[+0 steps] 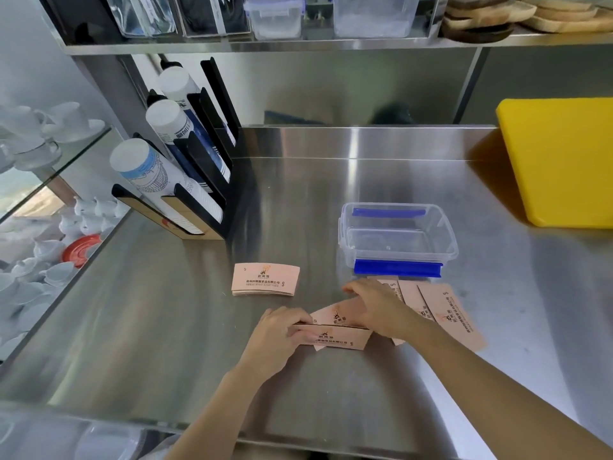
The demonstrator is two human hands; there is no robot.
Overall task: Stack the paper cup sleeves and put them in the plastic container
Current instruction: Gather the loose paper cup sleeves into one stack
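Flat pink paper cup sleeves with dark print lie on a steel counter (166, 327). A neat small stack of sleeves (265, 279) rests to the left of the clear plastic container (446, 232), which is open, empty and has blue clips. My left hand (277, 338) pinches the left end of a sleeve bundle (335, 338) held on edge. My right hand (374, 307) presses fingers down on a loose sleeve (335, 313) behind that bundle. Several more loose sleeves (447, 313) fan out to the right, partly hidden under my right forearm.
A black rack of paper cup tubes (185, 180) stands at the left back. A yellow cutting board (560, 161) leans at the right. White cups and teapots (43, 247) fill glass shelves at far left. Containers sit on the overhead shelf (275, 18).
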